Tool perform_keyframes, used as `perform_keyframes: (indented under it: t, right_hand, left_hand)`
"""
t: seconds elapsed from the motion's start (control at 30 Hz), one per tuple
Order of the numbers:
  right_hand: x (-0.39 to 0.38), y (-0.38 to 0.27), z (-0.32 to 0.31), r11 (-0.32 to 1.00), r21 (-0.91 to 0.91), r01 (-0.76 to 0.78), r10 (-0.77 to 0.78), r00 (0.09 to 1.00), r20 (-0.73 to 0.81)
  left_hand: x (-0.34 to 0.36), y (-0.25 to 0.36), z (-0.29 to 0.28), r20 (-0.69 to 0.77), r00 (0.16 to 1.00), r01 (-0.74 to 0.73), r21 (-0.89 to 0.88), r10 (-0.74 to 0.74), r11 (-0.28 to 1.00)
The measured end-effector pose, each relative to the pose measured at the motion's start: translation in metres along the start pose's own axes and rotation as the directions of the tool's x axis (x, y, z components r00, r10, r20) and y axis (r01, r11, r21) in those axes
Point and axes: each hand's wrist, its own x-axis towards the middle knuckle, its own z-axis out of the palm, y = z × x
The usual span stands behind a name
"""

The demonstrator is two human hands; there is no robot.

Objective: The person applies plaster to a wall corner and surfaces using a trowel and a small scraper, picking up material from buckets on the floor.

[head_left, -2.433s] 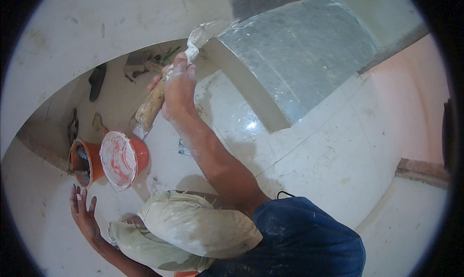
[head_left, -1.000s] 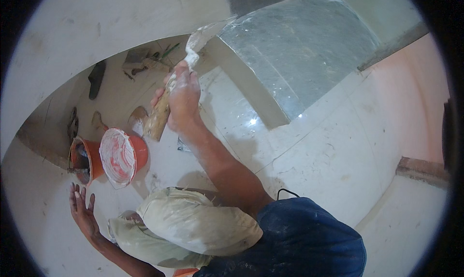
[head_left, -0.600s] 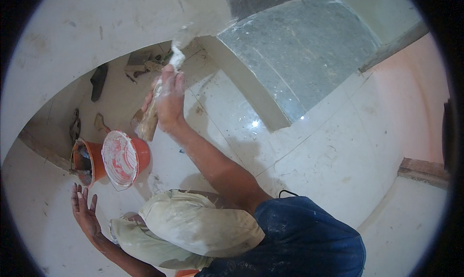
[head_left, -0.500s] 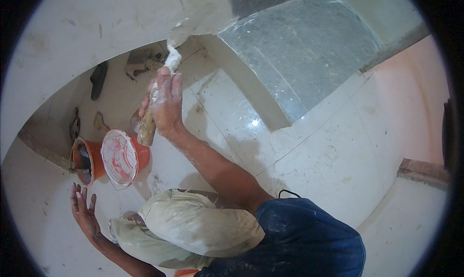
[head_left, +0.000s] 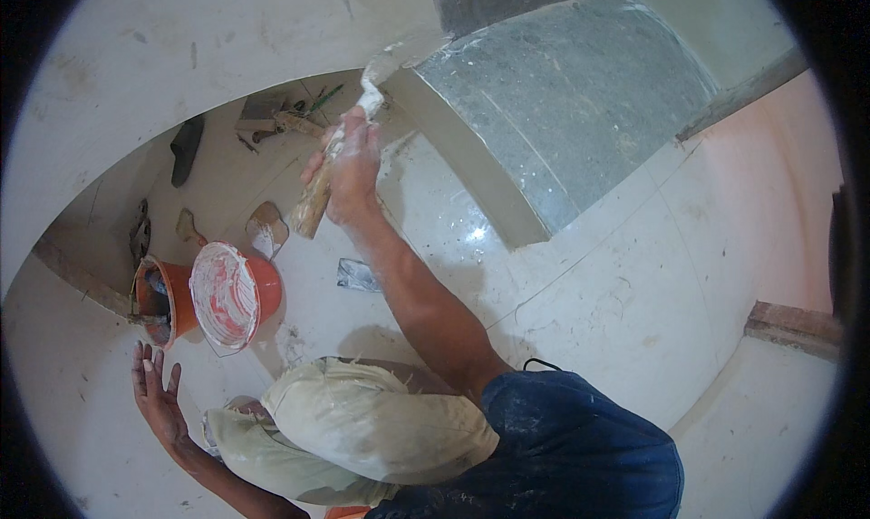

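My right hand [head_left: 353, 166] grips the wooden handle of a plaster-smeared trowel [head_left: 372, 89]. Its thin blade reaches onto the white wall surface [head_left: 227, 39] beside the corner of a grey stone slab [head_left: 580, 84]; whether it touches there I cannot tell. My left hand [head_left: 159, 392] is open, fingers apart and slightly bent, at the lower left just below an orange bucket [head_left: 177, 297] with dark contents. Next to that stands a red bucket [head_left: 267, 288], its inside coated with white paste.
A paste-smeared scraper [head_left: 265, 225], a flat dark-grey piece [head_left: 358, 274], a dark sandal [head_left: 184, 152] and assorted tools [head_left: 258, 111] lie on the tiled floor [head_left: 616, 283]. My bent knees [head_left: 372, 419] fill the bottom middle. A brownish ledge [head_left: 788, 327] juts in at the right.
Since half a second ago my right hand has moved right and up with the trowel, uncovering more of the scraper and flat grey piece. My left hand has stayed put.
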Motion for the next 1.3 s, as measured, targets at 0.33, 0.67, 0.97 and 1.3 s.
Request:
perform_keyframes:
  t: [0.33, 0.67, 0.97, 1.3]
  right_hand:
    - [-0.013, 0.015, -0.007, 0.997, 0.063, -0.046, 0.047, 0.999, -0.023]
    - [-0.036, 0.030, 0.011, 0.999, -0.024, -0.031, 0.034, 0.990, 0.136]
    - [-0.018, 0.032, -0.008, 0.999, -0.007, -0.052, 0.052, 0.999, -0.015]
    - [-0.053, 0.030, -0.004, 0.986, -0.165, -0.028, 0.053, 0.988, 0.144]
  left_hand:
    - [0.000, -0.002, -0.004, 0.002, 1.000, -0.004, -0.022, 0.004, 1.000]
    - [0.001, -0.001, -0.001, 0.016, 1.000, -0.014, -0.025, 0.014, 1.000]
    - [-0.002, 0.002, -0.002, 0.015, 1.000, -0.023, -0.010, 0.023, 1.000]
    - [0.003, -0.018, -0.029, -0.017, 0.999, -0.039, -0.061, 0.038, 0.997]
